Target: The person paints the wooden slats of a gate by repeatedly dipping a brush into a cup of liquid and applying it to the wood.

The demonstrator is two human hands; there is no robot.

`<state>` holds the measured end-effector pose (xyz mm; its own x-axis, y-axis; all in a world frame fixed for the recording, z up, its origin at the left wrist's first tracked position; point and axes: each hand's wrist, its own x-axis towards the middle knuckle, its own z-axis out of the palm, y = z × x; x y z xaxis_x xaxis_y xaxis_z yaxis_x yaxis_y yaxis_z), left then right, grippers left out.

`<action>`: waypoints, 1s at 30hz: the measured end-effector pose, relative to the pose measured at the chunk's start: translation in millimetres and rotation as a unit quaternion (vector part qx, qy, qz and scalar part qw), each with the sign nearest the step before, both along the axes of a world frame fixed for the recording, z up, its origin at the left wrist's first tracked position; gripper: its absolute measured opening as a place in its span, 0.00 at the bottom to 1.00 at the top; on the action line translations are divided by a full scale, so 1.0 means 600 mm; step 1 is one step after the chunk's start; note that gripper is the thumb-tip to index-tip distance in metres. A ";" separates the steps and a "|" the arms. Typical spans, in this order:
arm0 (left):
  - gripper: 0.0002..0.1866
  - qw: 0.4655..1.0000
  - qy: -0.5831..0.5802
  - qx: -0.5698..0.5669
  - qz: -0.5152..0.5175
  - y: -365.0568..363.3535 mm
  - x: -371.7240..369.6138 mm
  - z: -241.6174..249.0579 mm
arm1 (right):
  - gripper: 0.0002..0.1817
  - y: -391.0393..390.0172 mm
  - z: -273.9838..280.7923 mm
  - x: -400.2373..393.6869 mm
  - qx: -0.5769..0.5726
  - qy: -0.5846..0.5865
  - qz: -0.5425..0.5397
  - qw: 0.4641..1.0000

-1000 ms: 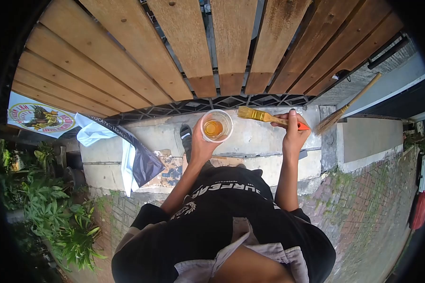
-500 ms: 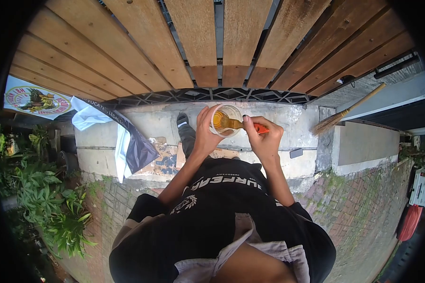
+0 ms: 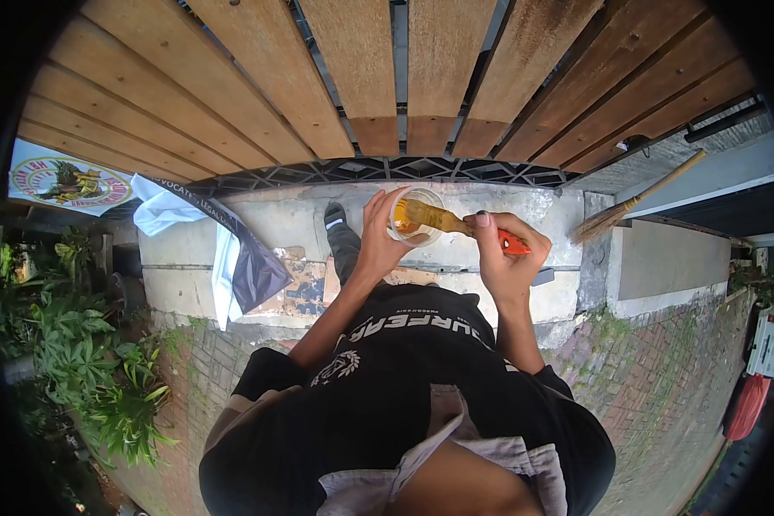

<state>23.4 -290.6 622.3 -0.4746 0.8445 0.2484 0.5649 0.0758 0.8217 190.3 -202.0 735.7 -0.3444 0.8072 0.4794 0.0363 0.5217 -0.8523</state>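
Observation:
My left hand [image 3: 379, 230] is wrapped round a clear plastic cup [image 3: 420, 242] that has amber liquid at its bottom. In my right hand [image 3: 509, 255] is a paintbrush [image 3: 434, 218] with a red-orange handle. The brush's wide, amber-wet bristles lie over the cup's mouth, with the tip inside the rim. Just beyond both hands stand the wooden slats [image 3: 431, 77], their lower ends darker than the lighter wood above.
A broom [image 3: 641, 196] leans at the right by a low wall. A white and black banner [image 3: 243, 258] hangs down at the left, with plants [image 3: 103, 370] below it. A dark flat object [image 3: 543, 277] lies on the concrete ledge [image 3: 537, 215].
My right hand has moved right and slightly down, drawing the paintbrush partly out of the cup, so more of the bristles show. My left hand still holds the cup in nearly the same place.

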 end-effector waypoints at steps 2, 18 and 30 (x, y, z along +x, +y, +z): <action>0.44 1.000 -0.006 -0.007 -0.001 -0.001 0.003 -0.001 | 0.06 -0.004 0.021 0.014 -0.002 0.018 -0.001 1.000; 0.45 0.999 -0.045 0.002 0.004 0.003 0.006 -0.007 | 0.04 0.000 0.044 0.029 0.075 0.087 -0.006 0.993; 0.43 0.999 -0.023 0.024 -0.016 0.007 0.002 0.002 | 0.13 0.019 -0.026 -0.013 -0.070 -0.065 0.034 0.995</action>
